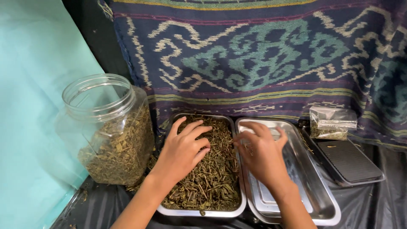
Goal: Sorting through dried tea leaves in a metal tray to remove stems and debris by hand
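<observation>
Two rectangular stainless-steel trays sit side by side at the bottom centre of the frame on a table covered in black plastic sheeting (381, 203). The left steel tray (237, 199) is filled nearly to its rim with dried brownish-green herb stalks and leaf bits (212, 178), a loose tangle of thin twigs and crumbled leaves. The right steel tray (313, 186) holds almost none of it and shows bare, shiny metal with a stepped bottom.

The left hand (182, 150) lies palm-down on the herb pile in the left tray, fingers spread and slightly curled into the stalks; its grip is loose and open, closed on nothing that can be seen. The right hand (260, 154) hovers over the seam between the two trays, fingers bent inward with the fingertips together at the edge of the herb pile; whether they pinch a stalk cannot be told.

At the left of the frame stands a large clear plastic jar with a wide open mouth (106, 127), about half full of similar dried leaf flakes. At the right, a small clear plastic bag (333, 123) with a little dried herb in it lies just above a flat black ribbed device on a steel base (349, 161). A dark woven cloth with teal and cream patterns (263, 55) hangs across the top.
</observation>
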